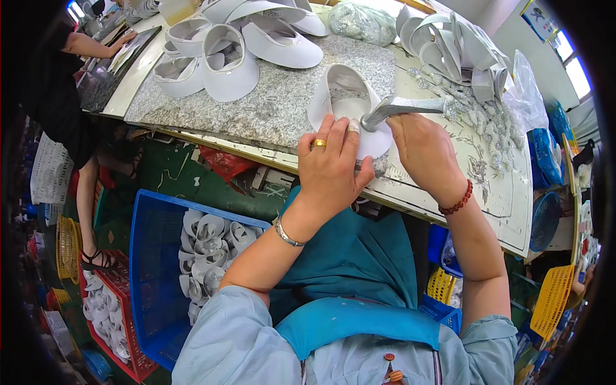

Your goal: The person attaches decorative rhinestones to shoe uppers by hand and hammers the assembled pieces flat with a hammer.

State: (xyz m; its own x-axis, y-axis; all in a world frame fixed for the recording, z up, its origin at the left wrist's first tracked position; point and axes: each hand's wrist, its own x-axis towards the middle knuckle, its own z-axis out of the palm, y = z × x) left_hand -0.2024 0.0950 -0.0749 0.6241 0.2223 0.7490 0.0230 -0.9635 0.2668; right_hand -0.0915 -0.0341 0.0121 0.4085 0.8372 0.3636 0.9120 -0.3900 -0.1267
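A white shoe upper (374, 142) lies near the front edge of a speckled grey stone slab (269, 106), its opening facing away from me. My left hand (332, 168) holds it down, fingers stretched over its near part and thumb at the edge. My right hand (427, 151) is wrapped round a metal hammer (414, 104); its round face meets the upper just right of my left fingertips. The hammer's grip is partly hidden by my fingers. Several more white uppers (230, 74) are heaped farther back on the slab, to the left.
White curved strips (452, 54) are piled at the back right, beside silvery scraps (491, 125). A clear bag (362, 24) sits behind the slab. A blue crate (146, 276) of white pieces and a red basket (131, 333) stand below left. Another person's arm (96, 46) reaches over the far-left worktop.
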